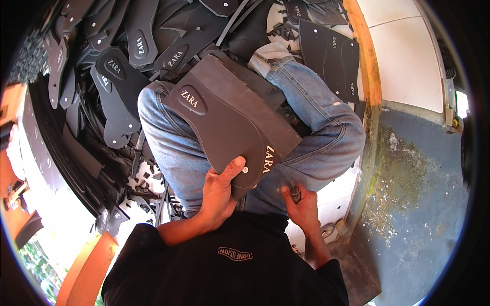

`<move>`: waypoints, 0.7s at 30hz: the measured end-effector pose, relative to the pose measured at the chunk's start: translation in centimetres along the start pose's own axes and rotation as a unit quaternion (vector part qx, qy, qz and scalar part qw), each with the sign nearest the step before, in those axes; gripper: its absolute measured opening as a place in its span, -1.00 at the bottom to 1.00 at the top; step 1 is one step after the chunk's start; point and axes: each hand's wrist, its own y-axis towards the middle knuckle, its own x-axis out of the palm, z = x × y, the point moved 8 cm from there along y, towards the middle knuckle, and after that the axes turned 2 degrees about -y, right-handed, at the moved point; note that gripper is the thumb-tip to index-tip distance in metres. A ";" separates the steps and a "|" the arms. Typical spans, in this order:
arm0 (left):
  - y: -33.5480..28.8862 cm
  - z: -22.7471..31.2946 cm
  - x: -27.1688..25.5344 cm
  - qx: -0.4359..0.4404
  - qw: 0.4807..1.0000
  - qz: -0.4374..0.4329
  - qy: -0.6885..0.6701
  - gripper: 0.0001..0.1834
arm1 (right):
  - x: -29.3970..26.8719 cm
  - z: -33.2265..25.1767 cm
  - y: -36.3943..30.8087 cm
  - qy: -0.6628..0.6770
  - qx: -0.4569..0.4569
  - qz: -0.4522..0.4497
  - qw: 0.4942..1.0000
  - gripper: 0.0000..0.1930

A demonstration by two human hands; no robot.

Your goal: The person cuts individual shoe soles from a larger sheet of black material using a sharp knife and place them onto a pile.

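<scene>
Gripped at its near edge by the left hand (pixel 218 194), thumb laid over the top face beside a small pale rivet: a dark grey sheet (pixel 229 122) of stiff material with a printed oval label and a curved cut along one side, lying tilted across the lap on blue jeans (pixel 316 127). Right hand (pixel 302 204) closed around a small dark tool (pixel 295 193), fingers curled tight, just below the sheet's near corner and close to it; whether tool touches sheet, cannot tell. Seen from the head view only, looking straight down over a black shirt (pixel 229 265). Seated on a floor, knees bent, legs spread under the sheet. Ahead and to the left, a thick heap of dark cut pieces (pixel 117 76), sole-shaped, many with the same oval label, overlapping and crowding up against the left knee; thin offcut strips and scraps (pixel 145 178) tangled beneath the left thigh. Another dark printed sheet (pixel 329 56) lying beyond the right knee, against an orange wooden frame (pixel 365 56). Past the frame, pale floor tiles (pixel 408 61); lower right, a worn blue-grey floor (pixel 418 204) with flaked patches, open and bare. Little free room on the left, more on the right. Bright daylight at lower left edge.
</scene>
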 end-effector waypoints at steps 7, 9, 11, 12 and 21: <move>0.8 -1.3 -0.6 -0.021 1.000 -0.001 0.000 -0.71 | -0.6 0.6 -0.1 -0.071 0.013 -0.023 0.997 -0.64; 1.1 -1.3 -0.8 -0.011 1.000 -0.013 -0.002 -0.72 | -0.3 0.9 -0.1 -0.089 0.030 -0.020 0.995 -0.66; 1.3 -1.4 -1.2 -0.008 1.000 -0.023 -0.004 -0.73 | 0.1 1.0 -0.2 -0.095 0.042 -0.019 0.994 -0.68; 1.4 -1.4 -1.5 -0.009 1.000 -0.027 -0.005 -0.73 | 0.4 1.0 -0.2 -0.090 0.044 -0.020 0.995 -0.70; 1.7 -0.9 -3.6 0.002 0.999 -0.043 -0.004 -0.78 | 2.7 0.1 0.9 -0.089 0.025 -0.032 0.995 -0.82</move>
